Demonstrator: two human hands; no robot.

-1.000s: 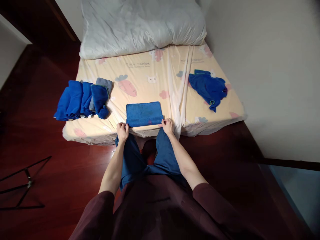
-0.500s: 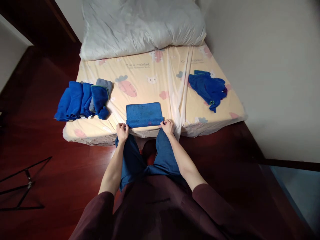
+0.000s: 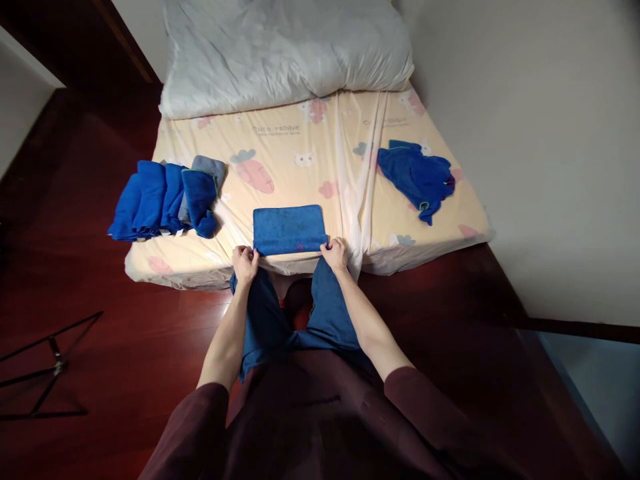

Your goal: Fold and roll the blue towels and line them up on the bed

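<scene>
A blue cloth (image 3: 290, 225) lies flat near the bed's front edge, its near side folded over in a strip. My left hand (image 3: 245, 264) pinches the cloth's near left corner, fingers closed. At the near right corner, my right hand (image 3: 335, 255) grips the end of the folded strip between thumb and fingers. To the left sits a row of folded blue cloths (image 3: 150, 200), with a grey cloth (image 3: 207, 167) among them. A crumpled heap of blue cloth (image 3: 417, 177) rests on the right part of the bed.
The bed (image 3: 295, 160) wears a pale sheet printed with carrots and rabbits, bunched in a ridge right of the middle. A thick white quilt (image 3: 285, 60) lies across its far end. Black tripod legs (image 3: 57, 367) stand on the dark red floor at left; a wall (image 3: 540, 153) borders the right.
My left hand has shifted very slightly to the right with the cloth's corner. Otherwise the cloths and my right hand look the same.
</scene>
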